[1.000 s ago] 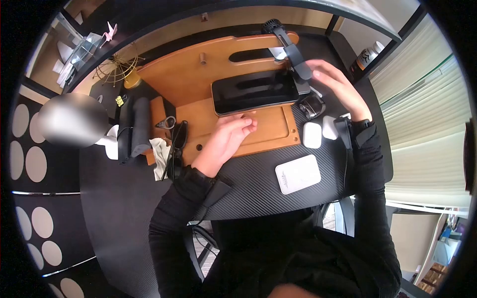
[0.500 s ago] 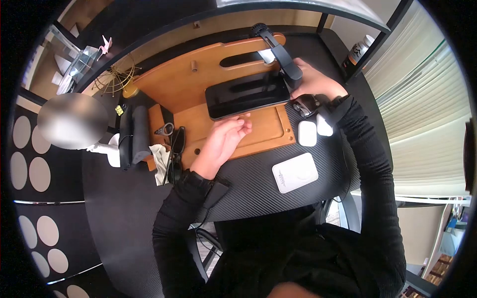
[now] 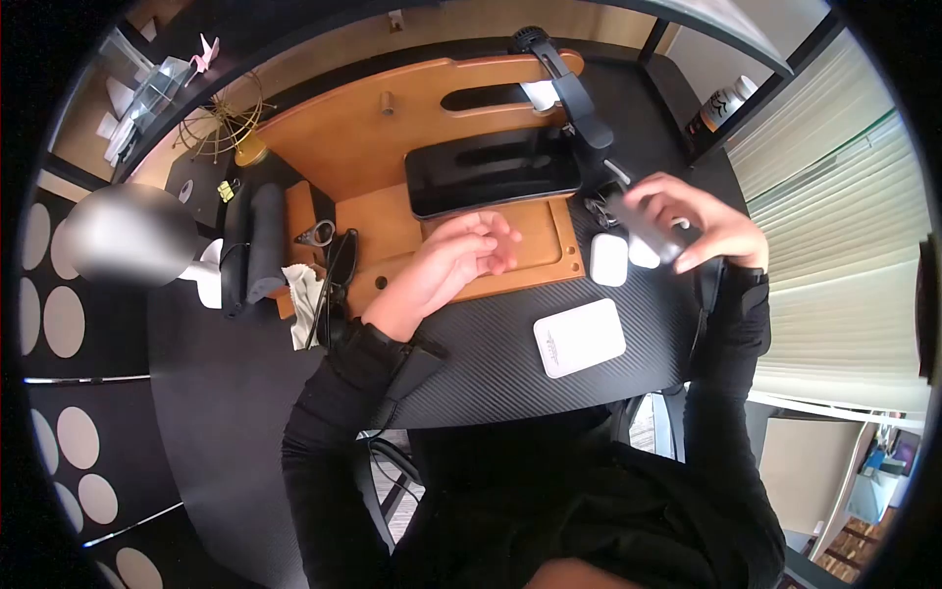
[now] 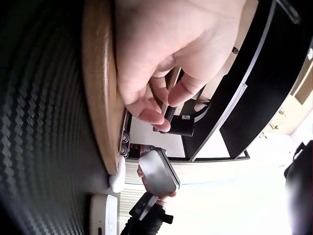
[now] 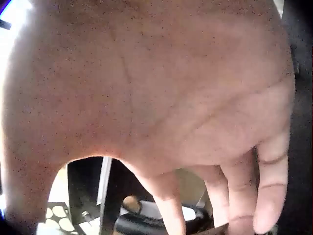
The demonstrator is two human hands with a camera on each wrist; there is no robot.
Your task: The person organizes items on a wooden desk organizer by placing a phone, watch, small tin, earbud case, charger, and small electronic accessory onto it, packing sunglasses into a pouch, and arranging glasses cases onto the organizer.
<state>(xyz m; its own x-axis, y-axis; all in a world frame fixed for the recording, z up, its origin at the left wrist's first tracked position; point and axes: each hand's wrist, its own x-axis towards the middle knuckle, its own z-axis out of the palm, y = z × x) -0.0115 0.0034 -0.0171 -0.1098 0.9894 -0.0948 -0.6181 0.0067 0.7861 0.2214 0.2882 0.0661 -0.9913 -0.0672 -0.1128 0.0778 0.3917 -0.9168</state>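
My right hand, at the right of the desk, holds a flat rectangular case with rounded corners, blurred in the head view. In the left wrist view that case shows a plain grey face and a dark edge, with fingertips and thumb at its sides. The right wrist view shows mostly palm. My left hand rests over the wooden desk organizer, fingers loosely curled with nothing between them. Just beyond it lies a black glossy rectangular slab.
A white earbud case and a white power bank lie on the black desk. A black curved band hangs over the organizer's right end. Sunglasses, a grey cloth and a dark roll sit at the left.
My right hand reached down behind the organizer's right end, then came back toward me and to the right with the grey case in it. The left hand stays nearly in place.
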